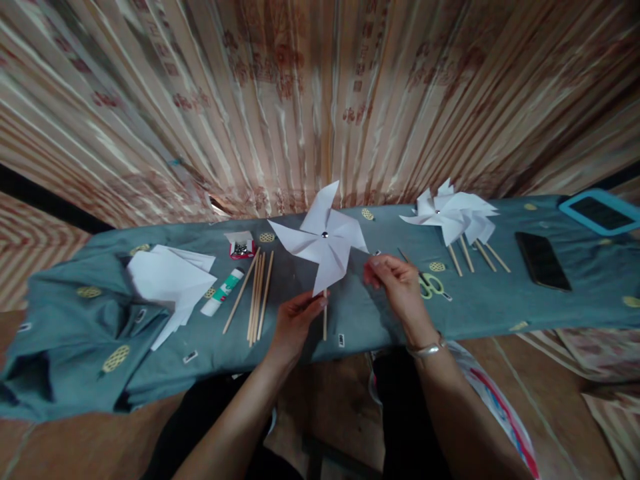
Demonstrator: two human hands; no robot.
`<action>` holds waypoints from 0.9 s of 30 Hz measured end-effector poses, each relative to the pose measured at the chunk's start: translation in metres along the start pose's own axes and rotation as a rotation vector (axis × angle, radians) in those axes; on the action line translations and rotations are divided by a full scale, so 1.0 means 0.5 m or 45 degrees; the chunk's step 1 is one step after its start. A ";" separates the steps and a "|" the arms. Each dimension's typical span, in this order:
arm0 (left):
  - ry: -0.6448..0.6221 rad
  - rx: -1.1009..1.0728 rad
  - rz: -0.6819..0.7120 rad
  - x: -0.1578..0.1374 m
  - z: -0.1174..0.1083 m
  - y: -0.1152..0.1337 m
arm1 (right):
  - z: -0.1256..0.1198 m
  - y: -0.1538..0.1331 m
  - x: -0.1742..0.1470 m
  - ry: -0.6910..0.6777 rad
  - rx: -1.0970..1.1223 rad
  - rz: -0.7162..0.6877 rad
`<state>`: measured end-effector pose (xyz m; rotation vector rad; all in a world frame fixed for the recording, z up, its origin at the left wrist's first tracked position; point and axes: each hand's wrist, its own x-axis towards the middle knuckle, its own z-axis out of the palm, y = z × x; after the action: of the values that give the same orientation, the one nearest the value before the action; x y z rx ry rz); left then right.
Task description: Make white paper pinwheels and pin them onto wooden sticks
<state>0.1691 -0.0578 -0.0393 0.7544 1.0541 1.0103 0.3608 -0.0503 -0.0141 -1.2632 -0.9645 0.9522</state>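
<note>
In the middle of the head view, a white paper pinwheel [333,250] with a shiny pin at its centre stands on a thin wooden stick [325,323]. My left hand [296,320] pinches this stick just below the blades. Just right of the blades is my right hand [395,280], apart from the paper. Its fingers are curled in together, slightly blurred, and nothing shows in them. Green-handled scissors [431,285] lie beside it, partly hidden by the hand.
Left on the cloth-covered table [390,333] lie white paper pieces [170,280], a glue stick [223,292], several wooden sticks [256,293] and a small box of pins [241,249]. Several pinwheels [455,210], a phone [543,260] and a blue-framed device [603,212] lie right. A curtain [320,100] hangs behind.
</note>
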 end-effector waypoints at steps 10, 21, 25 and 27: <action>-0.031 0.062 -0.077 -0.009 0.013 0.000 | -0.028 0.008 0.017 0.164 -0.114 -0.139; 0.036 0.079 -0.010 -0.002 0.005 -0.002 | -0.005 0.004 0.003 0.126 0.153 0.122; 0.036 0.058 0.000 -0.001 0.005 -0.001 | 0.008 0.009 -0.003 0.087 0.192 0.185; 0.037 0.052 0.000 -0.001 0.005 0.000 | 0.014 0.010 -0.005 0.066 0.202 0.210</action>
<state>0.1714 -0.0582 -0.0383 0.7751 1.1028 1.0052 0.3533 -0.0504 -0.0187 -1.2401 -0.7379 1.0971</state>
